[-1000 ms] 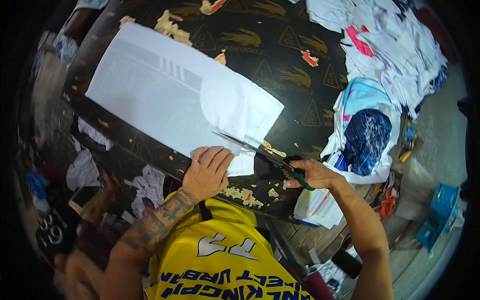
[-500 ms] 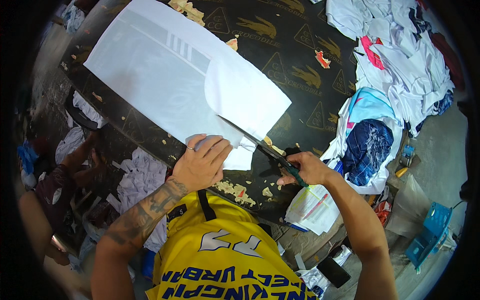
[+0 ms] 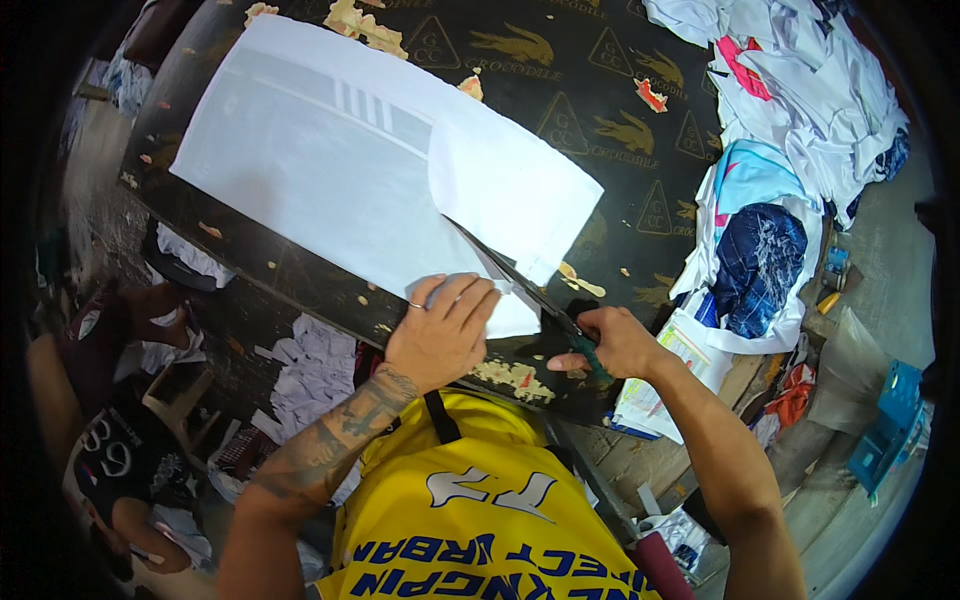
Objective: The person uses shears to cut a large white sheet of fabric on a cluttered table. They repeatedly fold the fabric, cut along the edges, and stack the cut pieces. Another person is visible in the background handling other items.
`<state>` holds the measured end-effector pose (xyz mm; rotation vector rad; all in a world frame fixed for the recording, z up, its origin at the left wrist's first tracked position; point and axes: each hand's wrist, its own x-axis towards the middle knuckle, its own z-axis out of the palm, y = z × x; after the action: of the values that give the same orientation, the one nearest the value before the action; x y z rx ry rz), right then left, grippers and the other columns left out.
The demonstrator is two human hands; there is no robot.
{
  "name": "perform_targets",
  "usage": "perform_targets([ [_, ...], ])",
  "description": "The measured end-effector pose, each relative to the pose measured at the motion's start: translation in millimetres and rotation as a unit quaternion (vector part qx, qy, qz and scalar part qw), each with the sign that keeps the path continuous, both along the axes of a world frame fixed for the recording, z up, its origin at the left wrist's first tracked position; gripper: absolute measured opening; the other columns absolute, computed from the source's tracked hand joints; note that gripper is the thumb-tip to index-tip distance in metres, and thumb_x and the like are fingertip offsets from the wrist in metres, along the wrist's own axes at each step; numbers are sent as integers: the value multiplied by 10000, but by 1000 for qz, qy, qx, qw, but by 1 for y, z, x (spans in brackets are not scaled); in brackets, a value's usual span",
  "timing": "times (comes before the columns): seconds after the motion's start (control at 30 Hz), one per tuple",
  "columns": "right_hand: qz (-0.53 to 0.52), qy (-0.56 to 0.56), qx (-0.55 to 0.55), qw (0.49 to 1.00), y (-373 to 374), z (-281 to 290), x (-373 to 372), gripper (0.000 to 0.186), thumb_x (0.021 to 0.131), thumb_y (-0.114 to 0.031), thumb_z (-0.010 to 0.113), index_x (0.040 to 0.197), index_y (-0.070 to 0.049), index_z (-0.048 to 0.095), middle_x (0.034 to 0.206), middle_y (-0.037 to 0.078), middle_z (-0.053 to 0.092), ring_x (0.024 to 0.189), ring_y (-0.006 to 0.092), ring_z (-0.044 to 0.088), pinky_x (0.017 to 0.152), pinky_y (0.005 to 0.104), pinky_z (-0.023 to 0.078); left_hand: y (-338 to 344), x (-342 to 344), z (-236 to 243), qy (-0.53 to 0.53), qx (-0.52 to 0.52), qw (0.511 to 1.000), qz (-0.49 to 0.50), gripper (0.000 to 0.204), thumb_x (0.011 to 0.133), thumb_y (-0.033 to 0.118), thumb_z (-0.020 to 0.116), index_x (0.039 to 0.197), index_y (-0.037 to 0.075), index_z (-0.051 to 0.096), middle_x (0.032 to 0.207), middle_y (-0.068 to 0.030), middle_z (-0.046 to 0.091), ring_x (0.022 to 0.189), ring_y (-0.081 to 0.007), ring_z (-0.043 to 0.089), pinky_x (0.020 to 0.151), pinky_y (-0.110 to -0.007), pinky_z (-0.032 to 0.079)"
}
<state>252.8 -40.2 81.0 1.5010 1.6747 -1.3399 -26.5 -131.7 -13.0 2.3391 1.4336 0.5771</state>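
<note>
Our hands are both busy here: the left hand [image 3: 440, 335] is pressed palm-down with fingers out, nothing gripped, on the near edge of the white cloth [image 3: 320, 150], while the right hand [image 3: 615, 345] is curled round the green handles of the scissors [image 3: 558, 320]. The blades reach into the cloth just beyond our left fingertips; how wide they're open, we honestly can't tell. Most of the cloth stretches away ahead and left of the left hand, with a brighter, curved-edge section lying between and ahead of both hands. Under it all is a dark table [image 3: 540, 80] with gold prints and peeling patches. Just right of the right hand we've got some papers [image 3: 670, 370], then a dark blue bundle [image 3: 760, 270], with a messy white fabric pile [image 3: 800, 110] farther ahead.
</note>
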Motion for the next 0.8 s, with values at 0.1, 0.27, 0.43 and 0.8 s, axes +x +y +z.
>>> perform_targets([
  [0.1,-31,-19,-14,999,-15,7,-19,791,721,-722,926,816,27,688,699,161,670,706,320,680,703,452,526,10,-6,16,-48,-49,998,1,532,881,232,682,1378,52,617,1428,-103,601,1399,-278,516,1193,-516,337],
  [0.27,-169,-3,-18,985,-46,11,-63,728,758,-648,940,957,28,760,759,165,711,723,286,685,732,439,528,34,-66,54,-135,-141,979,-58,412,844,63,672,1253,10,657,1400,-135,609,1426,-323,519,1219,-536,381],
  [0.43,-235,-24,0,972,-70,12,-117,810,750,-736,893,959,35,763,793,192,739,759,351,725,765,446,567,57,-137,43,-107,-208,966,-115,358,818,-2,656,1175,6,677,1355,-134,624,1400,-337,534,1173,-526,400],
  [0.8,-463,41,-12,885,-76,-1,-227,658,810,-561,945,1013,42,774,813,64,730,737,132,634,704,325,538,78,-154,37,-147,-317,919,-180,434,808,-83,609,1229,13,652,1427,-131,600,1445,-340,499,1199,-510,360],
])
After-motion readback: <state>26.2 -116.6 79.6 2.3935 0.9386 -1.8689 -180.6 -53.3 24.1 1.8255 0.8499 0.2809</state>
